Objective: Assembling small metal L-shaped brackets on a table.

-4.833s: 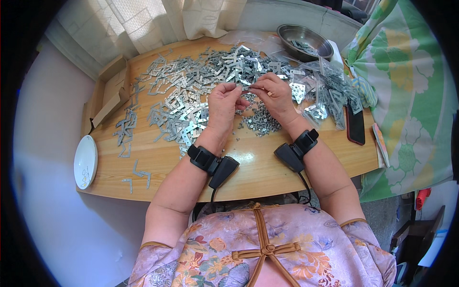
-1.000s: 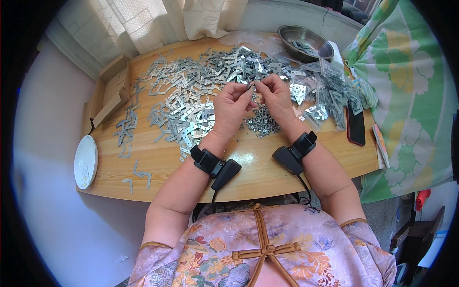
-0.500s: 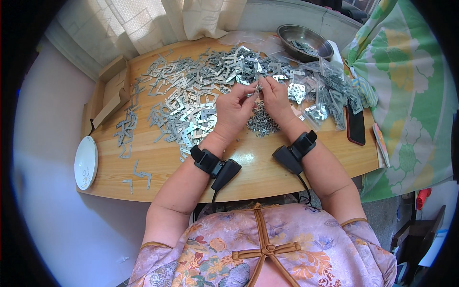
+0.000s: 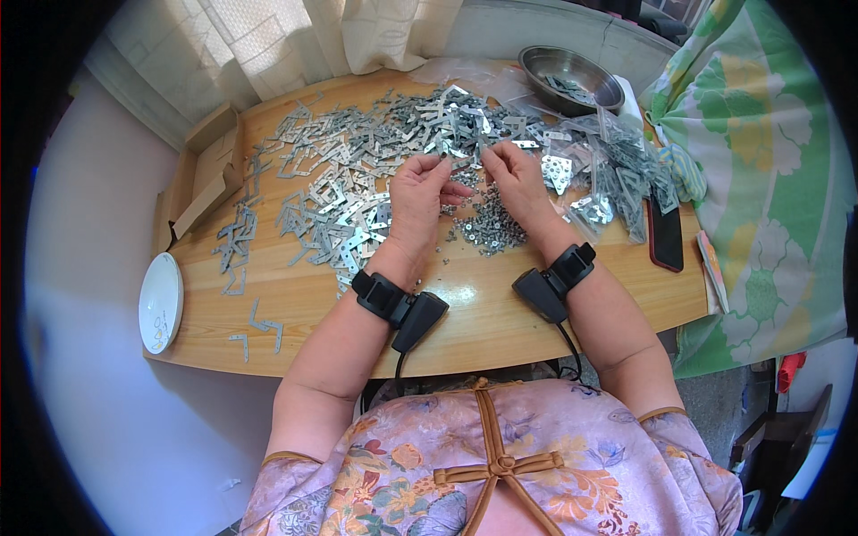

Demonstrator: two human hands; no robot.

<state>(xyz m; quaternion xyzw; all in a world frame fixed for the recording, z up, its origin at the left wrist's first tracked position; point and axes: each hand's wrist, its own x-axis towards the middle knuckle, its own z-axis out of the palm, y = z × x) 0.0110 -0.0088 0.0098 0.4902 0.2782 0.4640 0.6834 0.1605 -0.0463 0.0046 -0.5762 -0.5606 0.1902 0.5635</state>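
Observation:
Over the middle of the table, my left hand (image 4: 418,198) has its thumb and forefinger pinched together, the lower fingers curled loosely. Whatever small thing sits at those fingertips is too small to name. A short gap to the right, my right hand (image 4: 517,183) is closed in a pinch too, and its grip hides what it holds. Below and between the hands lies a heap of small screws and nuts (image 4: 492,228). A broad pile of flat L-shaped metal brackets (image 4: 344,201) spreads to the left and beyond the hands.
A steel bowl (image 4: 572,100) with brackets stands at the back right, near clear plastic bags of metal parts (image 4: 617,161). A dark phone (image 4: 664,234) lies at the right. On the left are an open cardboard box (image 4: 207,183) and a tilted white bowl (image 4: 161,304).
My hands, together half a second ago, have come apart. The left has moved left and its fingers have loosened; the right has barely shifted. More of the screw heap shows between them.

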